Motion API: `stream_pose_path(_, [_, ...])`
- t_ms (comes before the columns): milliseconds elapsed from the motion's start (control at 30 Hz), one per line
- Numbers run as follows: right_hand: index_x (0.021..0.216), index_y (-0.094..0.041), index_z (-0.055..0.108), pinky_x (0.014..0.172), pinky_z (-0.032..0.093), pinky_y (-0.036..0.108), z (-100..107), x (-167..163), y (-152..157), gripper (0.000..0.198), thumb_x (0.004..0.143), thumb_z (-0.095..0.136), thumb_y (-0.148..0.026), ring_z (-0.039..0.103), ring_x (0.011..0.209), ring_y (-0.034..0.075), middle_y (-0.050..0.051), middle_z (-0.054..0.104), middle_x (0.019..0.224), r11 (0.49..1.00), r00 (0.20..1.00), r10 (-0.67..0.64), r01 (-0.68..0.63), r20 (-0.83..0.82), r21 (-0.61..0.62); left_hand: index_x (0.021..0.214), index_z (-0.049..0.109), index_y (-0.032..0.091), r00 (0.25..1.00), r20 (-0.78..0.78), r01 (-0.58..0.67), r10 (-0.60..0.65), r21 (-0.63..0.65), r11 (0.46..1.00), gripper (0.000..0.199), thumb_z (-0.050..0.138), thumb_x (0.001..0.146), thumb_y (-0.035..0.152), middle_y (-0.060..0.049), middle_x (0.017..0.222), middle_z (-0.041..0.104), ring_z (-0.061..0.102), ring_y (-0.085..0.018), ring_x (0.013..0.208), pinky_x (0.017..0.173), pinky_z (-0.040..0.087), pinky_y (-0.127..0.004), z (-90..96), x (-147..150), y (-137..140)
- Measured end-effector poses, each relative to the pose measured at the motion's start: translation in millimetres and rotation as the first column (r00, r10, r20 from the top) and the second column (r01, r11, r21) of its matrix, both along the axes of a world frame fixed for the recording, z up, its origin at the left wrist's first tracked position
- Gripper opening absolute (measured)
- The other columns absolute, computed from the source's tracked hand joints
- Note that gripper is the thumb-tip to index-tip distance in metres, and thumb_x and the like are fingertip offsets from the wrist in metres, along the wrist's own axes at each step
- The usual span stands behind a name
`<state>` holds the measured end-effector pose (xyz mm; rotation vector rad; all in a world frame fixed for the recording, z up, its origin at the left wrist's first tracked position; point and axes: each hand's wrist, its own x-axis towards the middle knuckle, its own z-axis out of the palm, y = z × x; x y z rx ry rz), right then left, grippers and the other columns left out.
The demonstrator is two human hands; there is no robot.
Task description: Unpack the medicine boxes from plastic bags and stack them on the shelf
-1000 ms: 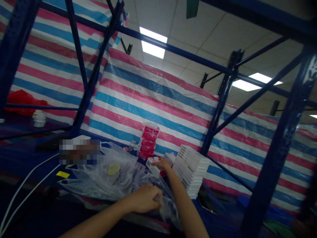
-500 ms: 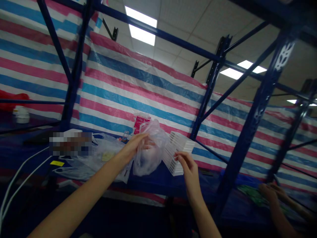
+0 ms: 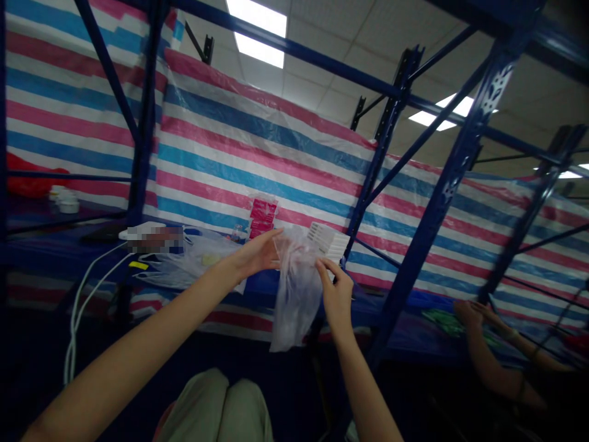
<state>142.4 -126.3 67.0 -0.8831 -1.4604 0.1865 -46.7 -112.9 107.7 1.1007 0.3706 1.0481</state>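
Presently: translucent bag held up between both hands, centre of frame

Translucent plastic bag (image 3: 297, 307) just right of centre, hanging downward past the front edge of the blue bench (image 3: 262, 287); lower end loose.

Left hand (image 3: 260, 255): at the bag's upper left, fingers extended and partly open, tips against the film. Whether they grip it cannot be told; some finger surfaces are hidden.

Right hand (image 3: 337, 291): thumb and forefinger nearly closed, pinching the bag's right edge; other fingers curled.

Surroundings: stack of white boxes (image 3: 334, 241) directly behind the bag's upper right, partly covered by it. Red packs (image 3: 263, 215) stand upright behind the left hand, near the striped sheet (image 3: 276, 159). Left of centre, a heap of clear bags (image 3: 179, 264) lies flat, yellow tag (image 3: 138, 265) just beside it. White tubs (image 3: 69, 202) at far left.

Lower right: a co-worker's hands (image 3: 473, 314), near green material (image 3: 444, 321).
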Motion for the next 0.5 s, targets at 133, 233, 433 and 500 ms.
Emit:
stream_pose_path(133, [0.081,-0.016,0.069,0.082,0.043,0.036,-9,15,19,0.030,0.066,0.065,-0.041,0.060,0.085,0.023,0.006,0.069,0.085,0.987,0.981,0.090,-0.110,-0.170,-0.116,0.083,0.061,0.013,0.941,-0.099,-0.327,0.325,-0.006,0.945,0.017,0.053,0.080,0.027,-0.006,0.076,0.068,0.064,-0.017,0.063,0.059,0.050,-0.026,-5.9,-26,21])
stream_pose_path(233, [0.074,-0.015,0.069,0.076,0.044,0.032,-16,30,36,0.030,0.060,0.068,-0.042,0.060,0.077,0.021,0.004,0.068,0.075,0.975,0.955,0.087,-0.141,-0.285,-0.175,0.076,0.059,0.013,0.874,-0.080,-0.482,0.480,-0.014,0.876,0.016,0.051,0.081,0.025,-0.005,0.065,0.066,0.063,-0.015,0.054,0.055,0.049,-0.025,-10.0,-53,33])
stream_pose_path(433, [0.071,-0.016,0.066,0.054,0.041,0.022,-43,44,60,0.031,0.056,0.068,-0.043,0.057,0.062,0.014,0.001,0.065,0.067,0.907,0.920,0.088,-0.232,-0.382,-0.351,0.083,0.057,0.013,0.909,-0.050,-0.416,0.413,-0.092,0.905,0.016,0.047,0.083,0.025,-0.009,0.084,0.066,0.062,-0.013,0.060,0.066,0.050,-0.027,-23.1,-77,38])
stream_pose_path(500, [0.070,-0.016,0.063,0.049,0.040,0.022,-51,41,72,0.030,0.057,0.066,-0.043,0.055,0.055,0.012,0.001,0.064,0.064,0.881,0.890,0.071,-0.268,-0.450,-0.391,0.100,0.056,0.016,0.910,-0.128,-0.399,0.394,-0.015,0.917,0.028,0.051,0.081,0.037,-0.011,0.107,0.061,0.064,-0.017,0.075,0.076,0.048,-0.033,-37.3,-65,38])
